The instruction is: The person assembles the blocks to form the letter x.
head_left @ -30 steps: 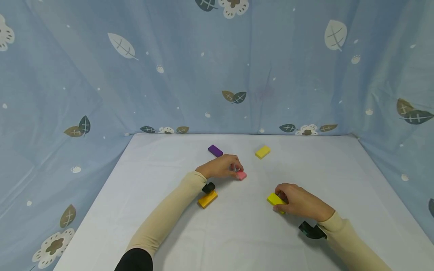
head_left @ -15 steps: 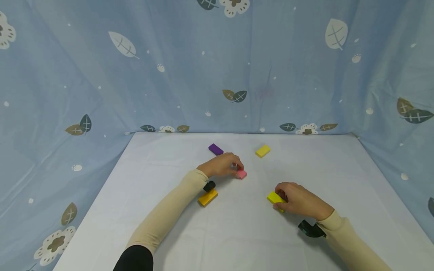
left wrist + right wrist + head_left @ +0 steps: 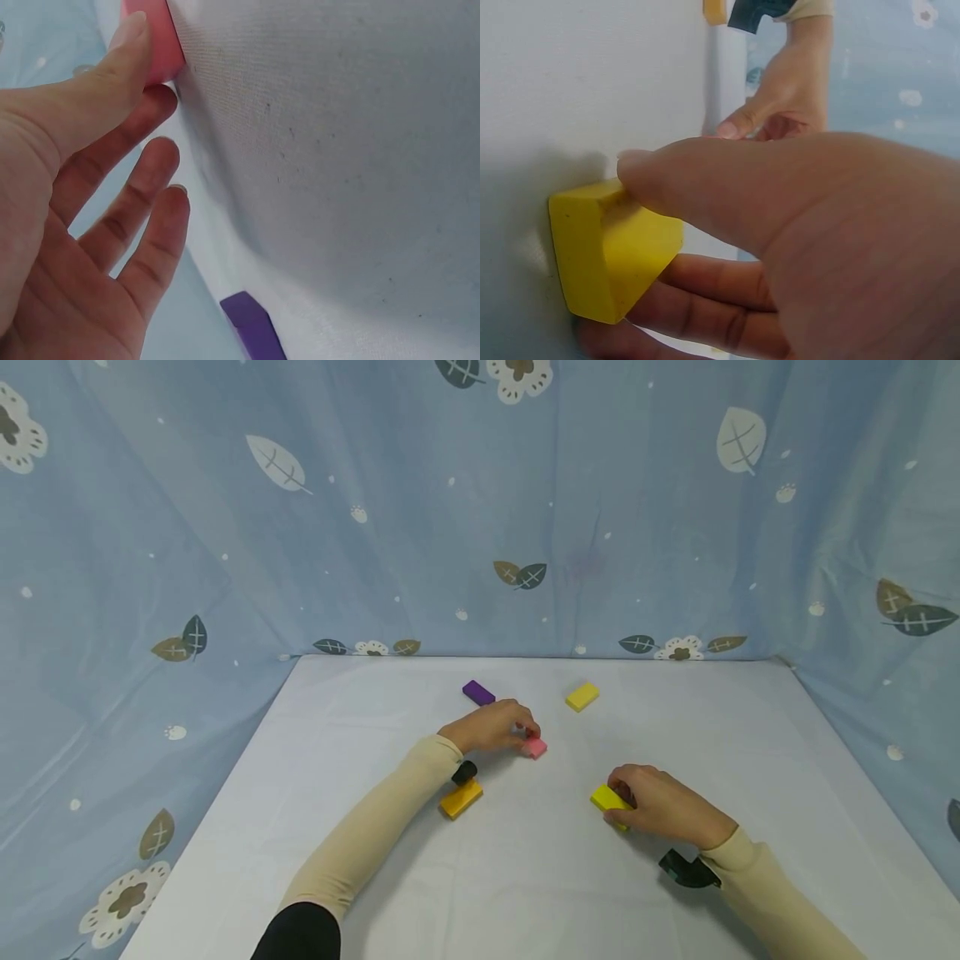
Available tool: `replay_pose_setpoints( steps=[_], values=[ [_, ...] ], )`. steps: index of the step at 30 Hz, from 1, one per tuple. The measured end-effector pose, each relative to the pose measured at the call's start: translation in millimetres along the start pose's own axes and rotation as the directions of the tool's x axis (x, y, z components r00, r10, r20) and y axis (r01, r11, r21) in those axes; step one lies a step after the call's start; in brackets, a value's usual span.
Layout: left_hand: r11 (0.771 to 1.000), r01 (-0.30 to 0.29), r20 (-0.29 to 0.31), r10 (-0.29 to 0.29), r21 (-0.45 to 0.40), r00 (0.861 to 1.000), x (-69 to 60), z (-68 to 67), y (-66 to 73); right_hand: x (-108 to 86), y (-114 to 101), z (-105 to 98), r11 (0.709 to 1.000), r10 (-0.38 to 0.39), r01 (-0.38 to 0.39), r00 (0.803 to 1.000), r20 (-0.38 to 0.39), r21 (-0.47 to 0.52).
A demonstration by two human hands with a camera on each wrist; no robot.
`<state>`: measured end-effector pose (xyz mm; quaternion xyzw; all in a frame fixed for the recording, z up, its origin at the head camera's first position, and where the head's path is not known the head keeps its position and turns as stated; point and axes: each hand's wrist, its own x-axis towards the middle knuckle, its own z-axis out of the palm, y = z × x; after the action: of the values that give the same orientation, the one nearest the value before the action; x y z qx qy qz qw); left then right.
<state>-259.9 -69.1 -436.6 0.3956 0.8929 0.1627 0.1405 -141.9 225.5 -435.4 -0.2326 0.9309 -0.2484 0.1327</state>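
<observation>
the grip of the left hand (image 3: 491, 727) is clamped on a pink block (image 3: 536, 748), near the middle of the white bench (image 3: 525, 877). the left wrist view shows the thumb lying on the block, one fingertip at its edge, and two more fingers loosely bent and spread. in the head view, the left forearm, in a cream sleeve (image 3: 367, 827), reaches up and inward from the lower edge. the right hand (image 3: 666, 803) reaches in from the lower right corner, its thumb and fingers clamped on opposite sides of a bright yellow block (image 3: 609, 797), nearer the person than the pink one. an orange block (image 3: 461, 799) lies just beside the left wrist, a purple block (image 3: 478, 692) just beyond the left hand, and a pale yellow block (image 3: 582, 697) farther back to the right. compared with half a second ago, both hands hold the same blocks in the same poses, and all five blocks keep their arrangement; only the patterned curtain (image 3: 420, 527) sits slightly lower in view.
</observation>
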Motion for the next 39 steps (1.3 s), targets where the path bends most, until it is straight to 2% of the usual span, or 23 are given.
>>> replay_pose_setpoints(
  steps=[12,25,33,39],
  values=[
    [1.000,-0.012,0.021,0.012,0.005,1.000,1.8,-2.7,-0.8,1.3,-0.2,1.0,1.000,0.024,-0.024,1.000,-0.001,-0.012],
    [1.000,0.002,0.025,-0.002,-0.002,1.000,3.9,-0.9,-2.9,5.1,-1.8,1.9,0.999,0.026,-0.026,1.000,-0.013,-0.031],
    [0.999,0.045,0.037,-0.044,-0.028,0.998,3.3,-1.6,-0.6,9.2,-4.5,0.3,1.000,-0.001,0.001,1.000,-0.018,-0.029],
    [0.999,0.044,0.039,-0.043,-0.025,0.998,3.3,-1.9,-0.5,13.3,-5.6,0.5,1.000,0.000,-0.001,1.000,-0.023,-0.028]
  ],
)
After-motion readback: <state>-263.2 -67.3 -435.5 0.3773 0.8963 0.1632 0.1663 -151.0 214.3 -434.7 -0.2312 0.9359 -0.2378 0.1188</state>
